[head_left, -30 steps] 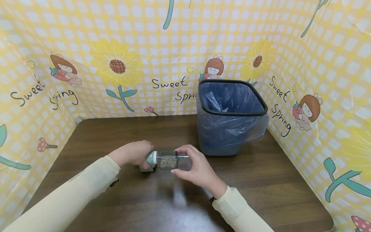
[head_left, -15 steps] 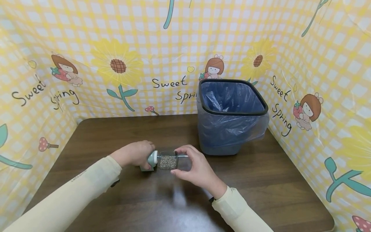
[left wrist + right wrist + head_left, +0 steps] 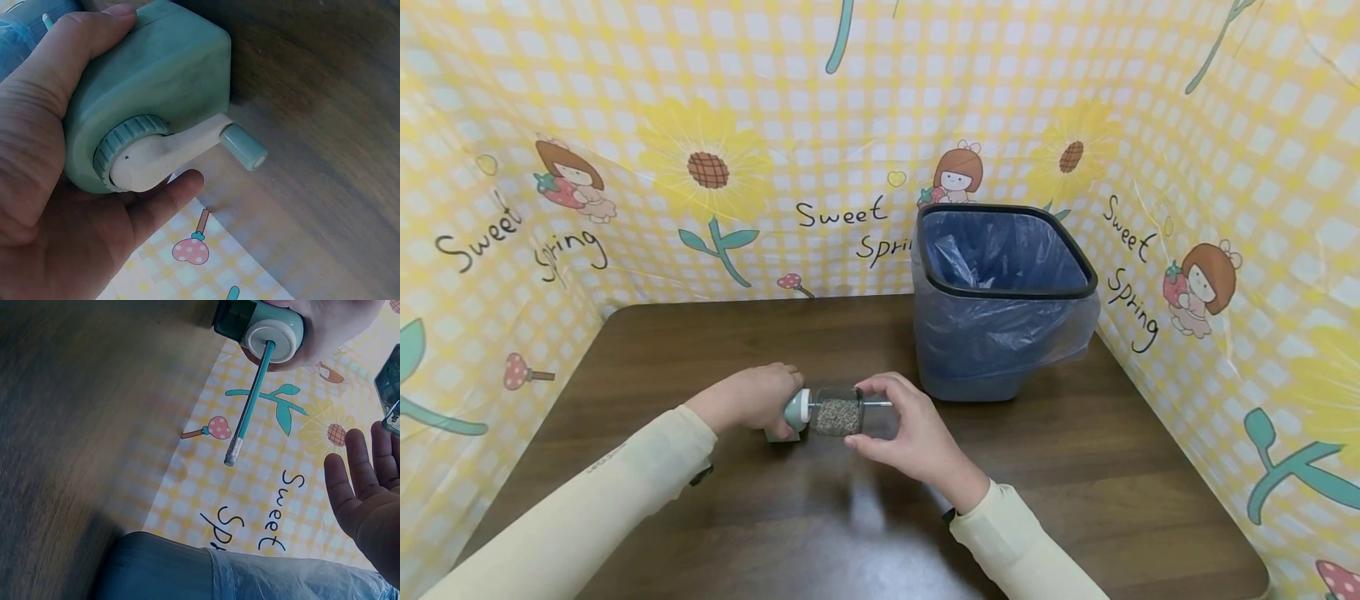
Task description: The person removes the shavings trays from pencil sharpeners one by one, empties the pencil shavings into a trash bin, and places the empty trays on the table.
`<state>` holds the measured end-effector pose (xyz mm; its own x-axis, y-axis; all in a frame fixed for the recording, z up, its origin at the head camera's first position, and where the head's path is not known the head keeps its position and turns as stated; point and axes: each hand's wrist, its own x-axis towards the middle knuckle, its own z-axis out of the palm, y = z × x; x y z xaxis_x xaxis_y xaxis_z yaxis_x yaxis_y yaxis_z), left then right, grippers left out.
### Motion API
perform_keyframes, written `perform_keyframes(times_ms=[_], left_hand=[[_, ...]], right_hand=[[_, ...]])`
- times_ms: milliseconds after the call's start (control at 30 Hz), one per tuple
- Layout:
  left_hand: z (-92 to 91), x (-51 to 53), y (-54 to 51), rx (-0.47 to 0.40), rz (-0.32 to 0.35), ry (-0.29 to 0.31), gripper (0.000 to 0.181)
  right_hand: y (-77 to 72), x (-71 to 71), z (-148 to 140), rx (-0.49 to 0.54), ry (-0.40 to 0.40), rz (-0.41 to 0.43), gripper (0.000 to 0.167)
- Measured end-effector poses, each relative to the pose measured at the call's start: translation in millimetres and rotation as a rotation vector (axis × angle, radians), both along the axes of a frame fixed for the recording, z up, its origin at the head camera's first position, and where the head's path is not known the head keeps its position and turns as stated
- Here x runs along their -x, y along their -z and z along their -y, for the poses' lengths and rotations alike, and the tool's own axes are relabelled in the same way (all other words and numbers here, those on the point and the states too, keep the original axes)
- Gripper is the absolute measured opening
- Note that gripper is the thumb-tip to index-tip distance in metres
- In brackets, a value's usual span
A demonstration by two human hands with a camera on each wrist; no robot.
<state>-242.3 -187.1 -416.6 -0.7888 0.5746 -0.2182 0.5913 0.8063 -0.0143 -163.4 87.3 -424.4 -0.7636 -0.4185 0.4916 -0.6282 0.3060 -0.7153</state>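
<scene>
A green hand-crank pencil sharpener (image 3: 169,75) is gripped in my left hand (image 3: 752,398), thumb over its top edge. Its white crank (image 3: 181,150) with a green knob shows in the left wrist view. From the sharpener's white round front a teal pencil (image 3: 252,406) sticks out, eraser end outward. My right hand (image 3: 913,429) pinches a clear shavings drawer (image 3: 838,417) between thumb and fingers, in front of the sharpener. Grey-brown shavings lie inside it. Only a corner of that drawer shows in the right wrist view, beside the right hand's spread fingers (image 3: 362,469).
A trash bin (image 3: 970,350) with a black rim and clear bag liner stands at the table's back right, beyond my right hand. The dark wooden table (image 3: 715,533) has a yellow checked cloth wall (image 3: 820,150) round its back and sides.
Both hands keep almost the same place, with the sharpener and the shavings drawer still held. The head view has shifted very slightly.
</scene>
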Motion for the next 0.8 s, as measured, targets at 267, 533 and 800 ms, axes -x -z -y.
perform_keyframes(times_ms=[267, 533, 800], left_hand=[[-0.9, -0.3, 1.3, -0.005, 0.006, 0.002, 0.065], [-0.7, 0.6, 2.1, -0.004, 0.001, -0.004, 0.063], [-0.5, 2.0, 1.6, -0.01, 0.003, -0.002, 0.063]], right_hand=[[-2.4, 1.1, -1.6, -0.022, 0.012, 0.001, 0.054], [-6.8, 2.5, -2.5, -0.024, 0.01, 0.003, 0.055], [-13.0, 3.7, -4.9, -0.043, 0.015, 0.0, 0.055]])
